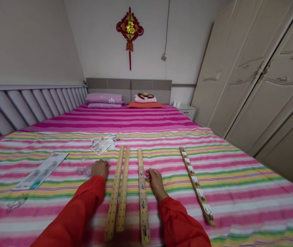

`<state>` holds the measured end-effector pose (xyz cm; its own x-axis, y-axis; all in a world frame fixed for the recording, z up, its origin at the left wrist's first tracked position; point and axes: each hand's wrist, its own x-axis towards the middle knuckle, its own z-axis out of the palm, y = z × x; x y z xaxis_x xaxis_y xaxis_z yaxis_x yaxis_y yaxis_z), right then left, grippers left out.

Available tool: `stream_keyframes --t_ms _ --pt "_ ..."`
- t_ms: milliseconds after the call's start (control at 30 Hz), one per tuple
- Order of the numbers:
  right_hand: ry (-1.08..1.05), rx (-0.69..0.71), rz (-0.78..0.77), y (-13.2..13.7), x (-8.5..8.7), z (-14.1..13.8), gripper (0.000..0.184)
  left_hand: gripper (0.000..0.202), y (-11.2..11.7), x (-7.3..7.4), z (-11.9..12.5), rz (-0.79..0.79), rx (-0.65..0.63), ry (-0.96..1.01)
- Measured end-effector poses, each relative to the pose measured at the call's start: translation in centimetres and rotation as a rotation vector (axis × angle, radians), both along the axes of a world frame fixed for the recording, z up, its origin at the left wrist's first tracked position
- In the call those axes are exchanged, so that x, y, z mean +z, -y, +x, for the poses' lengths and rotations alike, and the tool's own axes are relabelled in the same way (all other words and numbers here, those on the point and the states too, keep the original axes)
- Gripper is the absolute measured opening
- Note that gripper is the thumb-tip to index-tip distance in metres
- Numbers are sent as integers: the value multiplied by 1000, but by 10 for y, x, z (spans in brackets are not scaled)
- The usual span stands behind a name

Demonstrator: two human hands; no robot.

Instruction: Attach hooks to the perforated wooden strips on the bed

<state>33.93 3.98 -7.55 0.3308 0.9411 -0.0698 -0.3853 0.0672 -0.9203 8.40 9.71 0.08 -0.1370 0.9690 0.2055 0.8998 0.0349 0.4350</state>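
Note:
My left hand (100, 168) is closed, fingers curled down beside some clear plastic packaging (84, 169) on the striped sheet; what it pinches, if anything, is hidden. My right hand (155, 179) is curled with fingertips together, just right of a drilled wooden strip (141, 192) that carries several clear and metal hooks. Anything between those fingertips is too small to make out. Between my hands lie two bare drilled wooden strips, one longer (115, 195) and one shorter (123, 192). Further right, another wooden strip (197, 185) bears a row of white hooks.
Small packets (103, 144) lie beyond my left hand. A long package of hooks (42, 171) and a thin wire-like loop (17, 202) rest on the left. Folded bedding (104, 99) sits by the headboard (151, 87). A rail (33, 106) borders the left, a wardrobe (249, 89) the right.

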Motion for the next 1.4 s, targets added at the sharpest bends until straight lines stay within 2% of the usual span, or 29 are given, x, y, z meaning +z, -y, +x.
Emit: stream_keyframes --t_ms 167,267,333,400,500,567,700,833,933,1000,1200,1400 --pt "-15 -1 15 2 2 0 39 9 6 12 1 46 95 434" --pt "-38 3 27 5 4 1 36 8 22 20 10 33 130 697" --pt "-45 7 32 7 6 1 33 5 36 23 18 13 126 951" --pt "-48 12 20 9 8 2 30 7 52 25 26 -64 139 1249" --pt "-50 23 -9 14 13 3 27 13 75 27 37 -273 182 1672" --pt "-46 29 -28 20 18 3 25 14 89 26 43 -357 180 1820" --pt "-24 56 -31 41 36 -6 28 14 109 24 56 -340 105 1859" --pt "28 181 57 72 58 -28 30 15 119 20 70 -249 64 1799" --pt "38 271 75 92 66 -46 30 15 124 17 83 -184 62 1782" --pt "14 267 93 99 67 -54 31 15 129 14 92 -161 47 1793" --pt "-32 175 107 102 66 -56 30 18 146 11 107 -156 20 1833" --pt "-28 174 85 95 73 -32 25 47 145 10 98 -122 -77 1649"
